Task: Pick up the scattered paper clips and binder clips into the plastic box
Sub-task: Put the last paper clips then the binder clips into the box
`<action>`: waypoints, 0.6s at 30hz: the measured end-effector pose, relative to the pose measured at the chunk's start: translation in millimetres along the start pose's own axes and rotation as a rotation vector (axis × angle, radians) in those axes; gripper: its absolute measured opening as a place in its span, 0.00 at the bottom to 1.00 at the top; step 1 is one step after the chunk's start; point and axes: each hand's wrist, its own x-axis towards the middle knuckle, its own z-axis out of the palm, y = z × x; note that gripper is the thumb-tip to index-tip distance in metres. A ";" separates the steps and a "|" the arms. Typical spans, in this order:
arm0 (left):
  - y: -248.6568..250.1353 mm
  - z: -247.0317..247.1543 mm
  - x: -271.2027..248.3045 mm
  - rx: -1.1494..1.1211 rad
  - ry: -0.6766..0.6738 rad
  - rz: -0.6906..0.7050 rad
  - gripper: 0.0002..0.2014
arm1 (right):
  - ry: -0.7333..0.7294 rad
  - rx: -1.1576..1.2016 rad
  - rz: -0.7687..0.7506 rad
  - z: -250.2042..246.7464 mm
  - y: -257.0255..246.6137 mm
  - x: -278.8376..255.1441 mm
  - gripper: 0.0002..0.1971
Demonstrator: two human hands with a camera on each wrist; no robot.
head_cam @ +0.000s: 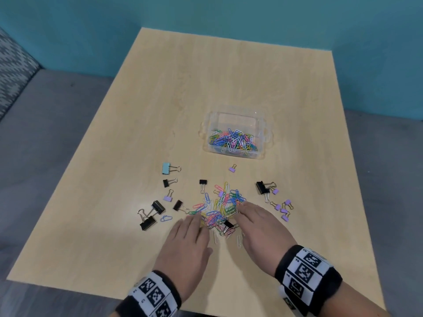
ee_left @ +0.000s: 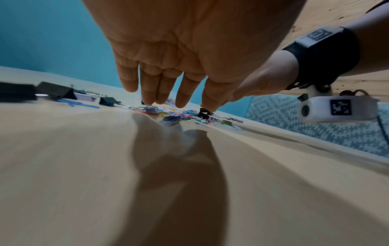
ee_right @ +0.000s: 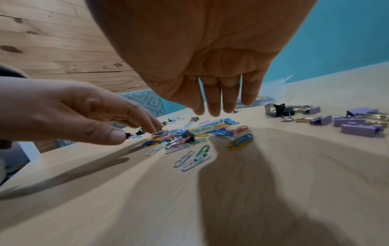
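Note:
A heap of coloured paper clips point(head_cam: 219, 207) lies on the wooden table point(head_cam: 206, 88), near its front. My left hand point(head_cam: 192, 227) rests with straight fingers on the heap's left edge point(ee_left: 179, 114). My right hand point(head_cam: 248, 212) hovers flat over the heap's right side, fingers straight point(ee_right: 219, 99), holding nothing. A small black binder clip point(head_cam: 229, 224) sits in the heap between both hands. The clear plastic box point(head_cam: 263, 133) stands further back, holding several paper clips. Black binder clips point(head_cam: 158, 207) and a light blue one point(head_cam: 166, 168) lie to the left; purple ones point(head_cam: 283, 210) to the right.
A few loose white paper clips point(ee_right: 189, 159) lie nearer the table's front edge. A black binder clip point(head_cam: 262, 187) stands right of the heap. A teal wall point(head_cam: 229, 14) runs behind the table, and a patterned seat point(head_cam: 13, 72) is at the far left.

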 end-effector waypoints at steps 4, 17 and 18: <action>-13.2 -2.5 15.1 -0.018 0.002 -0.055 0.24 | -0.042 -0.058 -0.059 -1.3 -3.0 4.5 0.25; -33.1 -21.4 70.1 -0.027 0.031 -0.084 0.19 | -0.141 -0.055 -0.098 -2.5 -19.5 68.2 0.25; -33.9 -19.8 68.9 -0.033 0.030 -0.066 0.20 | -0.128 0.023 -0.070 -5.5 -18.2 71.7 0.26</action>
